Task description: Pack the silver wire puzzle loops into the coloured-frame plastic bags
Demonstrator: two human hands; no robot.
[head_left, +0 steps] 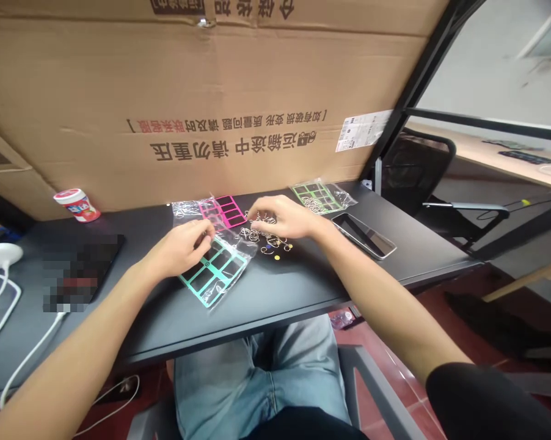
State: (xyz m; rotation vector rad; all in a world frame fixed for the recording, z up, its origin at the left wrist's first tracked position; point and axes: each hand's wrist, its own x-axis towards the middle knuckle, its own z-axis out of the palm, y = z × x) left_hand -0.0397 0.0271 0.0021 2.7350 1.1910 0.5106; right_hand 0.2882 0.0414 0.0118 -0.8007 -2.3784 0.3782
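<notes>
The dark desk (298, 287) is bounded behind by a cardboard panel (239, 73); room is left between the teal-gridded clear pouch (218, 270) and the front edge. The pouch is partly covered by the loosely curled left hand (184, 247), its visible grid slanted from near left to far right, while loose rings (269, 241) are overhung by the half-bent right hand (282, 217); whether anything is gripped by either cannot be told. A green grid is contained in another clear pouch (319, 197).

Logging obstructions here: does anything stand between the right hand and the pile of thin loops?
Nothing visible does. The right hand overlaps the pile of loops in view; the pink grid lies beside the pile. Whether hand and loops touch is unclear.
</notes>
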